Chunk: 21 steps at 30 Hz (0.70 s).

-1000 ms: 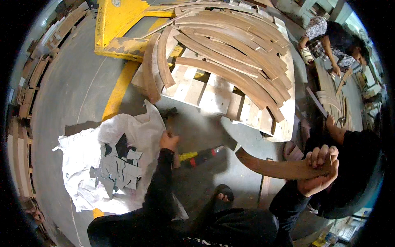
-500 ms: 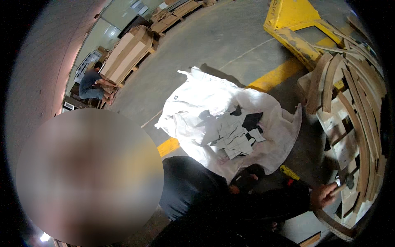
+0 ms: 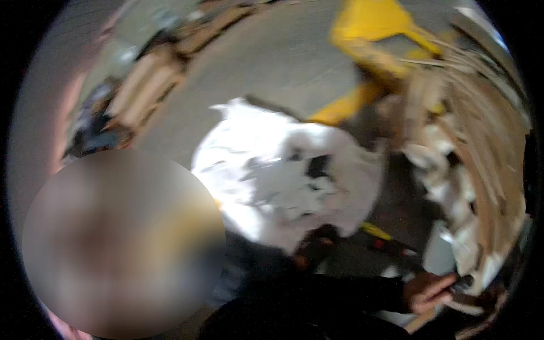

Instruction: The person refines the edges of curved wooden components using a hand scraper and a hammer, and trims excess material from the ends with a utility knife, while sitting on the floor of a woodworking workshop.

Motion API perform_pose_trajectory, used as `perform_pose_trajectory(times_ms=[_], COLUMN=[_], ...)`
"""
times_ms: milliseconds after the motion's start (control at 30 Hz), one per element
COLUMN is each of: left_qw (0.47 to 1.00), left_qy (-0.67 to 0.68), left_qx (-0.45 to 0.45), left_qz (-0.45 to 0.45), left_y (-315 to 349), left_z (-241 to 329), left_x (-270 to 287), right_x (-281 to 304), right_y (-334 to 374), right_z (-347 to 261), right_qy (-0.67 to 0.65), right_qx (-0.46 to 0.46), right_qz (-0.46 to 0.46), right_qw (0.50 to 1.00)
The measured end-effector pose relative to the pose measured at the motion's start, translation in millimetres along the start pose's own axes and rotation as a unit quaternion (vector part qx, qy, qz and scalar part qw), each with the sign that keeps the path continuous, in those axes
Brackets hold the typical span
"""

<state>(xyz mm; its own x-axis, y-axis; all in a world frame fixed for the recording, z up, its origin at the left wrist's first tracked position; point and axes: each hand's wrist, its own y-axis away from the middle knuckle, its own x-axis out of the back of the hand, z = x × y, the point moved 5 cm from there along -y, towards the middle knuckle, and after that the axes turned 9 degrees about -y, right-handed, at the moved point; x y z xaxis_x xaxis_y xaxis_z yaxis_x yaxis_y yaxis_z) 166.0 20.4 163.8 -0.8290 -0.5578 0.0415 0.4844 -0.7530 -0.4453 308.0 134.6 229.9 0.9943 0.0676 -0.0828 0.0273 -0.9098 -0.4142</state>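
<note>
At lower right, beside a pallet (image 3: 466,242) of curved wooden strips (image 3: 481,141), the left hand (image 3: 426,293) curls closed around a dark-headed tool (image 3: 464,282), near a curved wooden piece (image 3: 468,305). Blur hides the right hand; its grip I cannot tell. A white sack (image 3: 249,140) lies spread at centre.

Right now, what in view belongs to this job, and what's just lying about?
Likely in use: dark-headed tool at the left hand; curved brown wooden strips.
Likely lying about: crumpled white sack; yellow-handled tool; yellow metal pallet jack.
</note>
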Motion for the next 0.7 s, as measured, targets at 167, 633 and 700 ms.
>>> perform_pose_trajectory(times_ms=[167, 633, 700], left_qw=[0.982, 0.969, 0.966], left_qy=[-0.085, -0.143, -0.17], left_qx=[0.08, -0.096, -0.075], left_qz=[-0.148, -0.178, -0.179], left_y=[-9.5, -31.3, -38.3], left_z=[22.0, 46.1, 45.9], left_x=[54.4, 55.6, 52.3], right_x=[-71.2, -94.0, -91.0], right_y=[9.4, 45.9, 43.9], right_z=[-5.6, -1.3, 3.2], right_qy=[-0.023, -0.22, -0.219], right_qx=[0.062, -0.069, -0.069], right_qz=[-0.034, -0.041, -0.041], right_qw=[0.997, 0.972, 0.972])
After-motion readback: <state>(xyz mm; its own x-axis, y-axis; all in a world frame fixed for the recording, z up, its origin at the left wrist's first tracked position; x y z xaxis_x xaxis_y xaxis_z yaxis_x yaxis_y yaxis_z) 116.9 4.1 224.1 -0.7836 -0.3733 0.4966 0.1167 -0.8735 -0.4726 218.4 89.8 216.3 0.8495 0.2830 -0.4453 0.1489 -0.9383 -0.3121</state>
